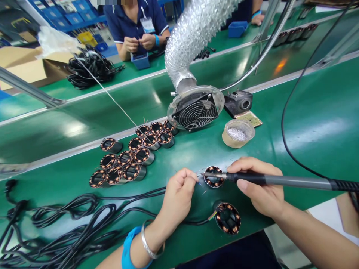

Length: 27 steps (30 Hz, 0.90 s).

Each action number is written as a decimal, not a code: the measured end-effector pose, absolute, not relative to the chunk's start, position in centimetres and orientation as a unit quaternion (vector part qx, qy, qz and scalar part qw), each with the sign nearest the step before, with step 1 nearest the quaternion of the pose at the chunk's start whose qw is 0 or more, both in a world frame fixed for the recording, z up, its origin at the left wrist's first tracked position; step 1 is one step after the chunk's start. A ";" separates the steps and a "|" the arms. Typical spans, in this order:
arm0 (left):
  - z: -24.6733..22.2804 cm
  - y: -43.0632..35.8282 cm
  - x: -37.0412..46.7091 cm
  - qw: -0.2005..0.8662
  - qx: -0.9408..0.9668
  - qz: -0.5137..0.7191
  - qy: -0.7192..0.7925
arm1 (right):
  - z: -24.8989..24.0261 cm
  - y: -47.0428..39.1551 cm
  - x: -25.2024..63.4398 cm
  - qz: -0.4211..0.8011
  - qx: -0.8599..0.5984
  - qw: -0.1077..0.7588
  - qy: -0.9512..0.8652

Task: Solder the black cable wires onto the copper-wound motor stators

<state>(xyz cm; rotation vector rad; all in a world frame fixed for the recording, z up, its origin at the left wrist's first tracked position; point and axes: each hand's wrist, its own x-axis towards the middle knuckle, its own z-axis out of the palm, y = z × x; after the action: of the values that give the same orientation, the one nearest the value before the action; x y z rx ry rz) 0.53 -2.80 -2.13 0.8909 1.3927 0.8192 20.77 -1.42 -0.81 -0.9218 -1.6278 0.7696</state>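
My right hand (260, 186) is wrapped round a soldering iron (294, 181), its tip pointing left over a copper-wound motor stator (214, 182). At the stator's left, my left hand (181, 190) is closed in a pinch on thin wires (199, 182), one of them blue. The iron's tip is close to these wires; whether it touches them I cannot tell. Black cables run from the left to behind my left hand. Nearer to me lies a second stator (228, 218), with coloured wires of a black cable (196, 223) at its upper left side.
Several stators (134, 171) stand grouped at centre left. A fume extractor (196, 112) hangs above the bench, beside a tub (238, 136) of silvery bits and an iron stand (238, 104). Coiled cables (70, 239) cover the lower left. Across the bench a co-worker (137, 30) handles something small.
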 end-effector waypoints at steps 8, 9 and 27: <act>-1.8 -2.8 0.6 0.600 0.396 0.346 0.603 | -0.2 -1.7 20.2 0.298 -0.336 0.524 -0.723; -1.8 -2.9 0.6 0.598 0.399 0.345 0.604 | -0.1 -1.7 20.0 0.290 -0.325 0.528 -0.729; -1.8 -2.9 0.6 0.581 0.423 0.337 0.609 | -0.1 -2.2 20.0 0.251 -0.268 0.581 -0.726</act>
<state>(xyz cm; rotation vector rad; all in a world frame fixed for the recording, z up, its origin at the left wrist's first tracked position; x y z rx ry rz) 0.57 -2.92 -1.83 0.9877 1.4224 0.7887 20.00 -2.17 -0.11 -0.6265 -1.6973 0.5868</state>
